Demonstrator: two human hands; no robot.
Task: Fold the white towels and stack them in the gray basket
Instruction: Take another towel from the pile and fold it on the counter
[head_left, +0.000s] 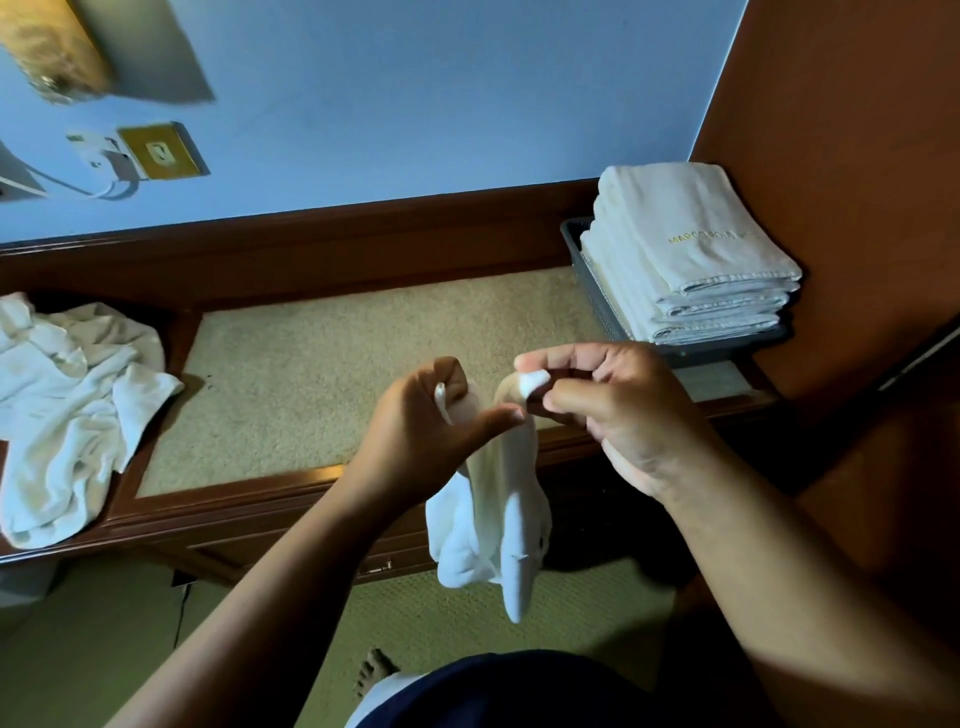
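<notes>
Folded towels (696, 249) fill the gray basket (592, 275); far left of it a crumpled heap (67, 410) waits (unfolded); left hand (431, 431) and right hand (618, 410) pinch the hanging towel (498, 519) by its corners

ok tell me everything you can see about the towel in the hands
The held towel is white, soft terry-looking cloth, unfolded and bunched into a long drooping shape. The left hand pinches one top edge and the right hand pinches a small corner. The rest hangs freely below them, in front of the near edge of the wooden table.
</notes>
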